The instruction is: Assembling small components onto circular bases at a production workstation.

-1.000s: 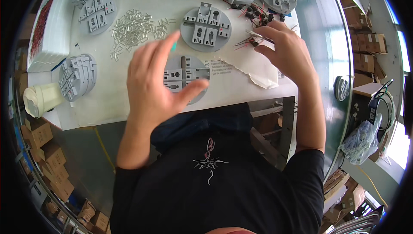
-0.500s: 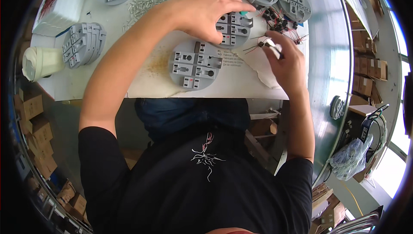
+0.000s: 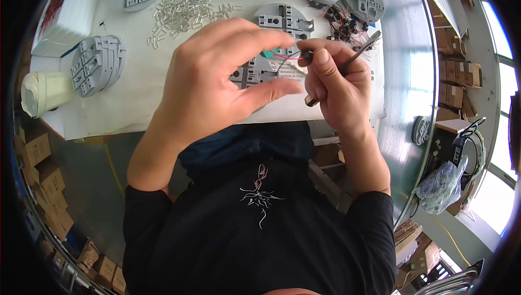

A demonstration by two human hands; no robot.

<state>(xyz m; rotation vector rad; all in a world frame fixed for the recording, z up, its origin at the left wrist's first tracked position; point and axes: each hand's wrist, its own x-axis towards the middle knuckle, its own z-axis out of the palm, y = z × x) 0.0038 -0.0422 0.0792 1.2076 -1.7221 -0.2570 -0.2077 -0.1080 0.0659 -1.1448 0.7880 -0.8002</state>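
Note:
My right hand (image 3: 339, 83) pinches a small black part (image 3: 307, 55) between thumb and forefinger. A red wire and a dark wire run leftward from it. The same hand clasps a slim metal tool (image 3: 362, 51) with a brass-coloured end (image 3: 311, 101); its exact kind is unclear. My left hand (image 3: 233, 70) hovers facing it, thumb and forefinger spread around the wires. Something small and green (image 3: 268, 54) shows by its fingers; whether it is held or worn is unclear. Below is a grey round plastic base (image 3: 247, 75), mostly covered by my left hand. Another grey round base (image 3: 282, 18) lies behind.
Clear U-shaped pieces (image 3: 182, 13) lie heaped at back left. Black parts with wires (image 3: 344, 26) are piled at back right, near more grey bases (image 3: 364, 1). A stack of bases (image 3: 99, 64) and a cream cup (image 3: 46, 93) stand left. A glassy ledge (image 3: 404, 51) borders the right.
My left hand has come nearer and off the far base. My right hand has moved left from beside the wire pile, bringing the black part and tool towards my left hand.

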